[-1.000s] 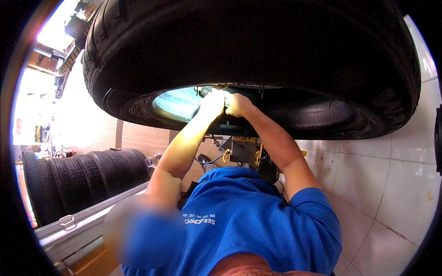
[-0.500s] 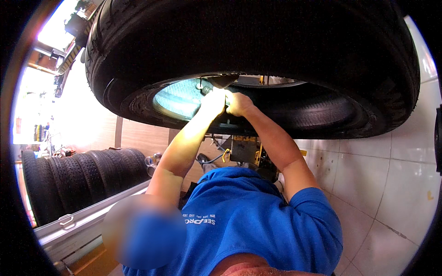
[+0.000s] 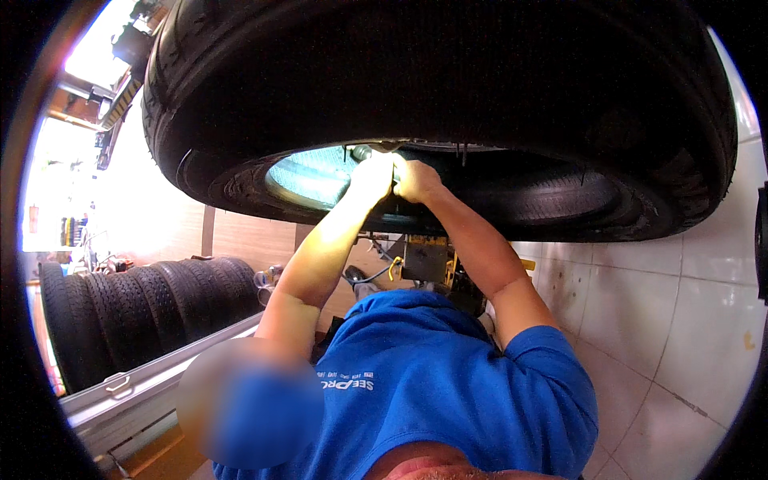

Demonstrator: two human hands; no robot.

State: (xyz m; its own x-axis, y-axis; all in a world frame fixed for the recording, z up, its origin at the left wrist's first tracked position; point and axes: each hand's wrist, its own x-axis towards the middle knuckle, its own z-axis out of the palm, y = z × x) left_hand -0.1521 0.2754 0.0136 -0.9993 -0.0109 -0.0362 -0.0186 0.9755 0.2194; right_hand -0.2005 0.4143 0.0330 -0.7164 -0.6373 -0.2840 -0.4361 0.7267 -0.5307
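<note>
A large black tyre point(image 3: 448, 72) fills the upper part of the view, its round opening facing me. Both my hands reach into that opening at the near edge, pressed side by side. My left hand point(image 3: 374, 178), brightly lit, is closed. Just beyond its fingers shows the rounded grey end of a tool point(image 3: 362, 152); its kind cannot be made out. Against it, my right hand point(image 3: 417, 182) is closed too, fingers curled inward, with its grip partly hidden. Strong light falls on the tyre's inner wall point(image 3: 308, 178) left of my hands.
A row of tyres point(image 3: 152, 312) stands at the left behind a silver metal rail point(image 3: 160, 364). Below the big tyre is a dark and yellow machine point(image 3: 428, 260) with a yellow-ended hose point(image 3: 394, 268). Pale floor tiles point(image 3: 624, 320) spread at the right.
The tyre's upper edge sits slightly lower in view, so its opening looks narrower and less of the tool shows. My hands stay nearly in place.
</note>
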